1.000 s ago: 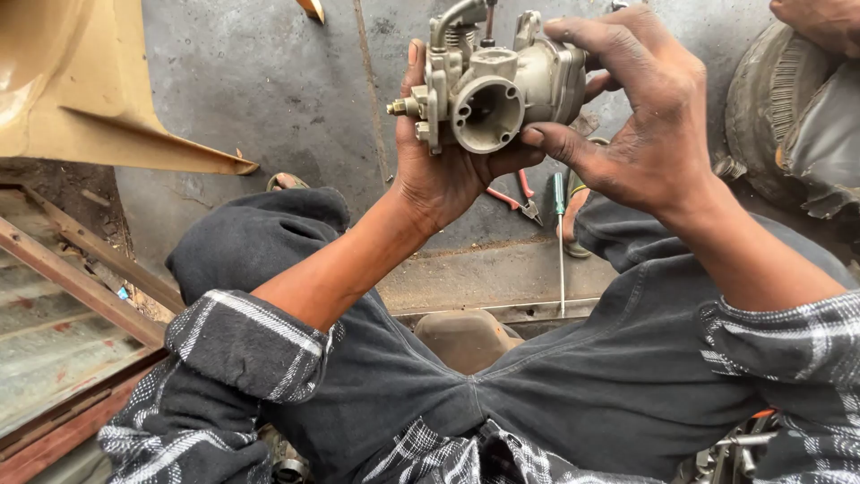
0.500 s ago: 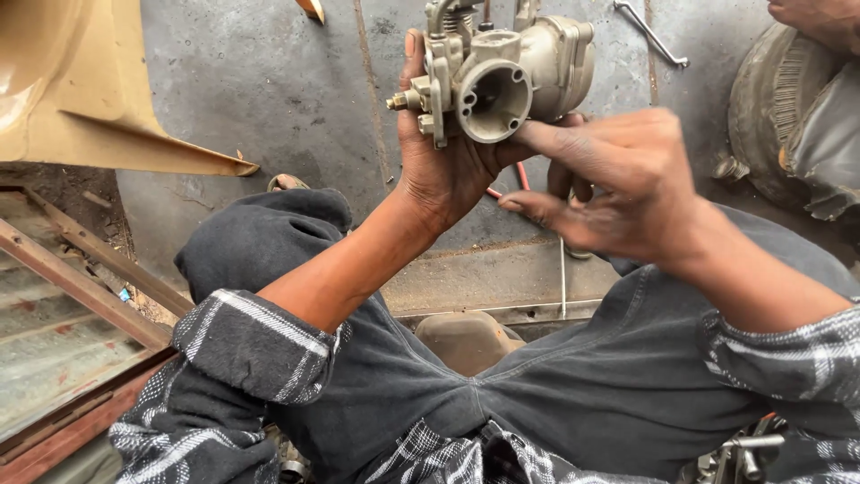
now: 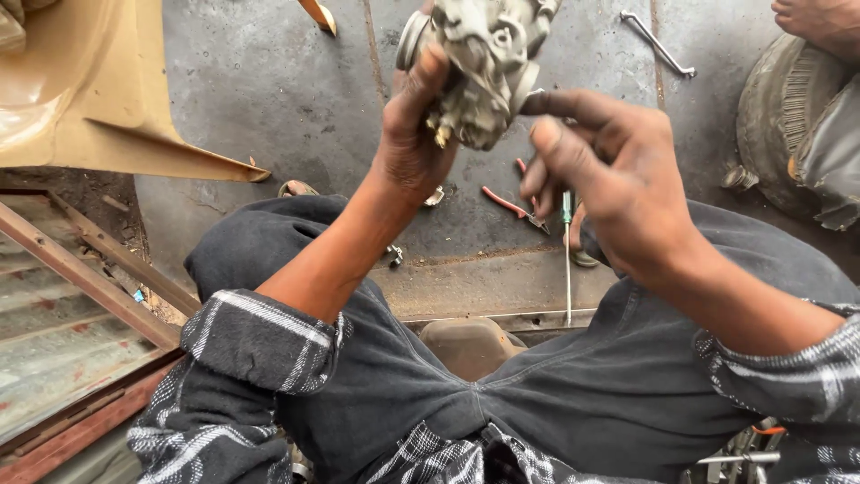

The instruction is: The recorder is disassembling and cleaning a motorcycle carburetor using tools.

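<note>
Overhead, my left hand point(image 3: 414, 143) clamps the grey metal carburettor point(image 3: 479, 63) high above my knees, while my right hand point(image 3: 618, 179), fingers loosely spread and holding nothing, touches its side.

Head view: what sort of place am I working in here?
Probably an informal roadside repair workshop. A bare carburettor is held over a stained concrete floor, with red-handled pliers, a screwdriver and a spanner lying loose on it.

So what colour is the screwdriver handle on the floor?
Green, on the screwdriver lying on the floor, seen in the head view.
</note>
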